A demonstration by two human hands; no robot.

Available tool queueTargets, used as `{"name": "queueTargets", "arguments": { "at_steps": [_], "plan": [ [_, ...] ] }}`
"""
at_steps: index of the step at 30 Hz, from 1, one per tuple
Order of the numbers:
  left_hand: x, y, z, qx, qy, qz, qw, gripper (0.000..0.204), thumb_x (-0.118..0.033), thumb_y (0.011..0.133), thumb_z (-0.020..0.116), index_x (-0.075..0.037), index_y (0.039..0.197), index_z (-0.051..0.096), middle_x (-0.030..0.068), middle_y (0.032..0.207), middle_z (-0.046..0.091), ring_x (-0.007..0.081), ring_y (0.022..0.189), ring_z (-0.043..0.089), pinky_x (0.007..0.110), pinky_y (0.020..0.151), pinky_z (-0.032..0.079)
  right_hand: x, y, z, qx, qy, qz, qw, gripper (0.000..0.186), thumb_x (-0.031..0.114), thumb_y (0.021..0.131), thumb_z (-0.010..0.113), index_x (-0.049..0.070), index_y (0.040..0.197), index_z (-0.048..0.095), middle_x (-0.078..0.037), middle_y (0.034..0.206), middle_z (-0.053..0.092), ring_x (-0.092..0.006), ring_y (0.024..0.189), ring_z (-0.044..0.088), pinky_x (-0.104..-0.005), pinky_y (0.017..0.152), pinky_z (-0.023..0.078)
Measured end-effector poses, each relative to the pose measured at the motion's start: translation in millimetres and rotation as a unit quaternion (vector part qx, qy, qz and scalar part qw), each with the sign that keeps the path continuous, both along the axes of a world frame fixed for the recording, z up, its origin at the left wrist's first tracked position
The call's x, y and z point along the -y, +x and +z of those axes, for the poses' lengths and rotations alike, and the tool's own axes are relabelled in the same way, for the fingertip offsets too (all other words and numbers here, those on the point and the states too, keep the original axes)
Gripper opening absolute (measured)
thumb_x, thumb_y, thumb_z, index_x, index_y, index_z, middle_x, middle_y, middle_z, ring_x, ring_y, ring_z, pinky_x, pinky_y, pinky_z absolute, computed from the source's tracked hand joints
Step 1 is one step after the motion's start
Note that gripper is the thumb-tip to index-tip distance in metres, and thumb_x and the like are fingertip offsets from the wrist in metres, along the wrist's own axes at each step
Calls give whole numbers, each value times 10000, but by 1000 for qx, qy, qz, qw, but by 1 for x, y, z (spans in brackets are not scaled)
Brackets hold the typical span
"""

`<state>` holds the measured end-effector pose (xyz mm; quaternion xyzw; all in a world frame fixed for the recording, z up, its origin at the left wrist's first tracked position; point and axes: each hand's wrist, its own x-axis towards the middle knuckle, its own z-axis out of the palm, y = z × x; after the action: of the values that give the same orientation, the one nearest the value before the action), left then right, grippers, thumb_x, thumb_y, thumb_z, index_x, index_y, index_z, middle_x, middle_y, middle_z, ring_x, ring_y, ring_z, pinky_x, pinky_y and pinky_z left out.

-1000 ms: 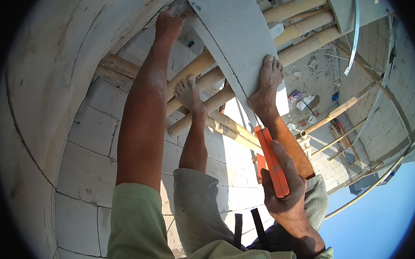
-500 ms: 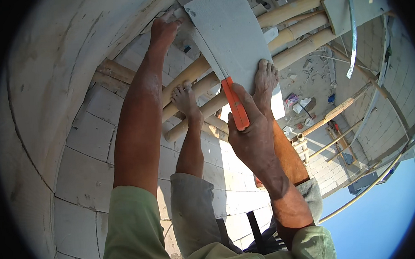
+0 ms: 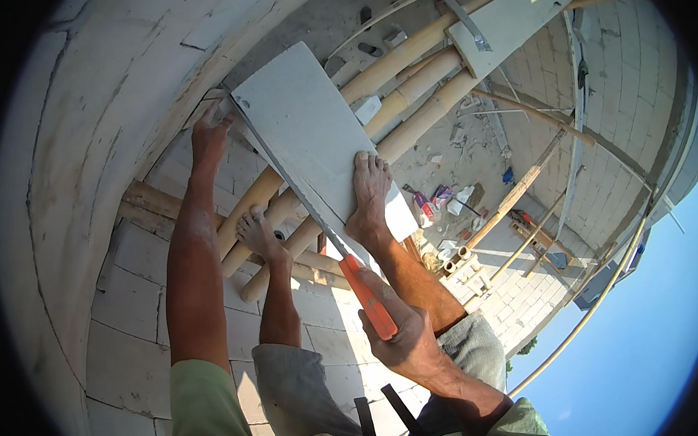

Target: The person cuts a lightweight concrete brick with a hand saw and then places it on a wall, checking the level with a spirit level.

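Note:
My left hand [image 3: 211, 130] is curled at the far left corner of a long grey slab [image 3: 310, 126], which lies across round bamboo-like poles [image 3: 254, 187]. In my right hand [image 3: 397, 337] is a saw with an orange handle [image 3: 366, 297]; its blade [image 3: 330, 238] lies along the slab's left long edge, angled up toward my left hand. My bare right foot [image 3: 370, 194] presses on the slab near its right edge. My left foot [image 3: 262, 233] rests on the poles, left of the saw.
A pale block wall [image 3: 68, 199] curves up close on the left. A second grey board [image 3: 508, 32] lies across poles at top right. Below are a rubble-strewn floor [image 3: 447, 136] with bags [image 3: 434, 206], thin scaffold poles [image 3: 519, 199], another block wall [image 3: 616, 89] and open sky.
The saw went forward along the cut half a second ago and has since come back toward me. The view has shifted, so slab and left hand appear lower and further left.

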<state>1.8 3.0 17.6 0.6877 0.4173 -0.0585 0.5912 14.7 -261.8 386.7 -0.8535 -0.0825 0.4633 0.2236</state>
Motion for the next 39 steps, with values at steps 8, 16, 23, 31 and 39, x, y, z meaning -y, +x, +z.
{"name": "queueTargets", "arguments": {
  "at_steps": [8, 16, 23, 31, 39],
  "plan": [
    [4, 0, -3, 8, 13, 10, 1000, 518, -160, 928, 619, 0, 1404, 492, 246, 1417, 513, 361, 1337, 471, 404, 1114, 345, -9, 11, 12, -89, -28, -39, 995, 652, -22, 859, 652, 58, 1463, 420, -231, 1286, 612, -319, 1059, 689, -326, 851, 550],
    [4, -1, -4, 10, 9, 11, 1000, 520, -178, 935, 618, 6, 1405, 489, 251, 1412, 517, 365, 1343, 468, 396, 1113, 348, 3, 14, 1, -71, -26, -4, 997, 633, -16, 864, 660, 59, 1448, 428, -196, 1328, 600, -309, 1112, 667, -339, 882, 552],
    [7, -1, -6, -53, 16, 27, 998, 546, -202, 929, 622, 33, 1401, 482, 276, 1386, 529, 376, 1322, 488, 395, 1096, 364, -11, 17, 37, -85, -92, -8, 992, 686, -60, 820, 659, 61, 1451, 418, -251, 1229, 643, -318, 1025, 704, -359, 827, 579],
    [3, 7, -2, -11, -89, 72, 993, 523, -116, 898, 584, 41, 1389, 495, 280, 1346, 563, 361, 1273, 540, 382, 1070, 393, 10, -4, 47, -41, -44, 40, 997, 762, -103, 791, 648, 86, 1479, 380, -214, 1151, 681, -287, 983, 720, -351, 825, 584],
    [25, -13, 0, -14, -173, 171, 970, 655, -234, 949, 610, -19, 1506, 343, 259, 1458, 453, 331, 1387, 409, 407, 1137, 320, 21, -5, 46, -85, -59, 16, 995, 752, -109, 804, 659, 89, 1479, 395, -206, 1134, 690, -243, 974, 716, -314, 832, 576]
  ]
}}
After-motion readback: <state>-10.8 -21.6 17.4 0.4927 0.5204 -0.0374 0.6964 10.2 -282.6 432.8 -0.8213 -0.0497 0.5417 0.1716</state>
